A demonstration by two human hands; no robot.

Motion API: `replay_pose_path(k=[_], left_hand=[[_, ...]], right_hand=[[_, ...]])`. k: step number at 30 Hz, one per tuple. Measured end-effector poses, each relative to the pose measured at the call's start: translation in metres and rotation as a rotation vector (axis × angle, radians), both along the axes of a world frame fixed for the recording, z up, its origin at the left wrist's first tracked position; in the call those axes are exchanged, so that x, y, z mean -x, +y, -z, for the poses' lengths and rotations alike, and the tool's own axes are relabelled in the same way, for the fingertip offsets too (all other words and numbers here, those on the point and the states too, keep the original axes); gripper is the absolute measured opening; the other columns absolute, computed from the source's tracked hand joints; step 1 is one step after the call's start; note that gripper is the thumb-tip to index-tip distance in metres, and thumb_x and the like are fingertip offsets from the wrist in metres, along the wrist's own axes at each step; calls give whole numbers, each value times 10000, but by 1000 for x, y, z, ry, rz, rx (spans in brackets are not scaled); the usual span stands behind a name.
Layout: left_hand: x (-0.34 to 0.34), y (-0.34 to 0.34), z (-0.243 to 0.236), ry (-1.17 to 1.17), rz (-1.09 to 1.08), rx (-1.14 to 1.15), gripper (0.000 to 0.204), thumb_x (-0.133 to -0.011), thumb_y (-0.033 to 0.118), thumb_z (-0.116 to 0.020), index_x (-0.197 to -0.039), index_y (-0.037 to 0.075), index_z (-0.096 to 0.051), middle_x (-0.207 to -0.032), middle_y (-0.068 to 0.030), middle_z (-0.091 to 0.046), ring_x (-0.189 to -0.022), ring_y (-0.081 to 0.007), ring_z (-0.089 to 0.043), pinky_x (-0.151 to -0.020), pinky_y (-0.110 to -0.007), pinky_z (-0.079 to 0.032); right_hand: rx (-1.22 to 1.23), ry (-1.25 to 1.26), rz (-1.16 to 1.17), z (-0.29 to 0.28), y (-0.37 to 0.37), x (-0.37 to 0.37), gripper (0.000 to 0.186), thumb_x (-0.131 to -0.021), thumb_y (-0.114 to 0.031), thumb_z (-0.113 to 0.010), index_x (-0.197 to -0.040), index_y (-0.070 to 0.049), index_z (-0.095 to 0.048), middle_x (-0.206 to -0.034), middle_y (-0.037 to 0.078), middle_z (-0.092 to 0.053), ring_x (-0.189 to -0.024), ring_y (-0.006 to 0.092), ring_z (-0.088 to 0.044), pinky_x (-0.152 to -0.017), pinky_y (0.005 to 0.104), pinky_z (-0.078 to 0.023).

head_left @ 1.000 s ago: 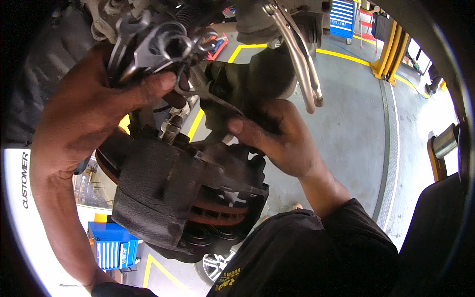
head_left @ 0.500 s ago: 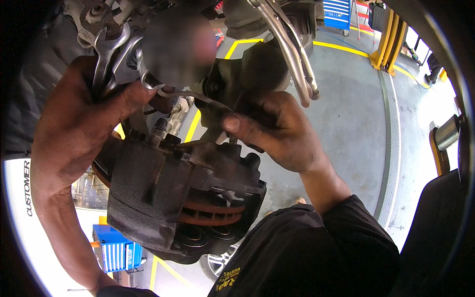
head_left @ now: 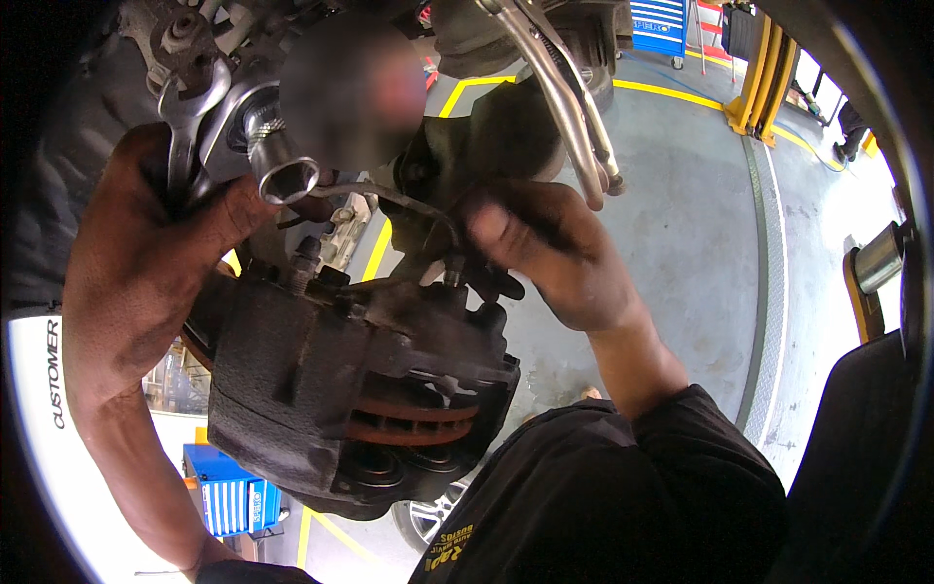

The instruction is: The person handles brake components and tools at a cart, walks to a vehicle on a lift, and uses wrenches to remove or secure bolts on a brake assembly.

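Note:
My left hand (head_left: 136, 263) is closed around a silver open-end wrench (head_left: 190, 127) and a ratchet fitted with a chrome socket (head_left: 277, 161); the socket's open end faces me. Below the hands hangs a dark, grimy brake caliper (head_left: 282, 389) over a rusty brake disc (head_left: 413, 426). A thin metal brake line (head_left: 389, 195) curves down to a fitting (head_left: 454, 271) on top of the caliper. Beside that fitting is my right hand (head_left: 559, 258), slightly smeared, its fingers curled and thumb bent inward. Whatever lies between its fingers is hidden.
Silver long-handled pliers (head_left: 555, 97) hang down above my right hand. Suspension parts (head_left: 185, 39) crowd the upper left. A blurred round patch covers the upper middle. Beyond stand a yellow lift post (head_left: 764, 78) and blue tool chests (head_left: 233, 492) on the grey floor (head_left: 681, 224).
My left hand has shifted slightly left, and the socket has swung into view, opening toward me. My right thumb has moved up and right, off the line's lower end, uncovering the fitting.

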State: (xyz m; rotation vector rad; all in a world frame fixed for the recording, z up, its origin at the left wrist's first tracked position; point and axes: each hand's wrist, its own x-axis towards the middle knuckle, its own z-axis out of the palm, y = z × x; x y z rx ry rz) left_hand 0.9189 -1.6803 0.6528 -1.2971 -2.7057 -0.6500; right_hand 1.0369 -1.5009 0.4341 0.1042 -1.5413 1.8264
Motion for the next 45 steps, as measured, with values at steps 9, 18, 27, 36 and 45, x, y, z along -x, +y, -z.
replay_pose_path(k=[9, 18, 27, 36, 45], left_hand=[[-13, 12, -8, -196, 115, -51, 520, -885, 330, -829, -1232, 10, -609, -934, -67, -748, -805, -118, -644, -737, -247, -465], [-1, 6, 2, -86, 312, -167, 321, -970, 291, -737, -1115, 10, -688, -831, -62, -766, -618, -56, -547, -591, -230, -384], [1, -6, -9, -51, 313, -180, 239, -992, 261, -707, -1024, 24, -714, -820, -53, -765, -525, -34, -458, -497, -237, -319], [3, -13, -7, -43, 411, -185, 301, -959, 321, -750, -983, 21, -730, -779, -24, -736, -541, -53, -467, -506, -256, -347], [-5, -13, -12, 128, 403, -164, 411, -884, 411, -817, -975, 16, -747, -703, -13, -701, -516, -43, -462, -475, -243, -305]], right_hand=[[101, 49, 18, -34, 3, -10, 235, -1024, -179, -665, -1066, 51, -642, -834, 28, -652, -706, 66, -597, -610, 238, -489], [-129, 88, 459, -41, 3, -31, 266, -1031, -258, -652, -1024, 5, -692, -731, 35, -634, -567, 53, -536, -497, 192, -383], [-442, 7, 770, -71, 11, -45, 236, -1006, -221, -697, -1060, 9, -703, -773, 49, -667, -670, 78, -585, -608, 237, -463], [-762, 81, 966, -116, 20, -50, 187, -928, -187, -763, -1035, -34, -770, -928, 103, -762, -815, 164, -715, -751, 297, -554], [-1023, 75, 1012, -162, 4, -62, 228, -930, -212, -765, -1082, -41, -762, -990, 82, -766, -936, 182, -731, -842, 311, -566]])
